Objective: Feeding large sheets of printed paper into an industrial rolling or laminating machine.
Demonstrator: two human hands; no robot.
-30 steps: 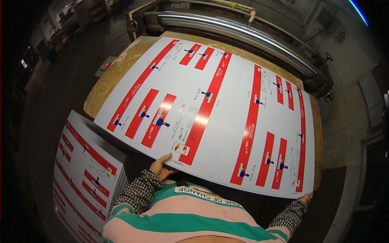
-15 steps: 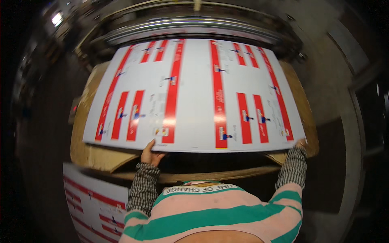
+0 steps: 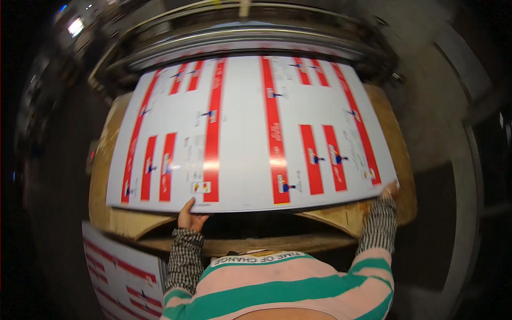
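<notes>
A large white printed sheet with red stripes and small blue figures lies over the wooden feed board, its far edge close to the metal rollers. At the near edge, left of the middle, my left hand grips the sheet, thumb on top and fingers beneath. My right hand holds the near right corner; its fingers are partly hidden by the sheet. Checked sleeve covers reach up both forearms.
Metal rollers of a machine span the far side. The worn wooden board shows round the sheet, with a curved opening at its near side. More printed sheets with red stripes are stacked low at the near left.
The view has shifted and tilted slightly, so the sheet sits lower and further left in the picture. Both hands keep their hold on its near edge.
</notes>
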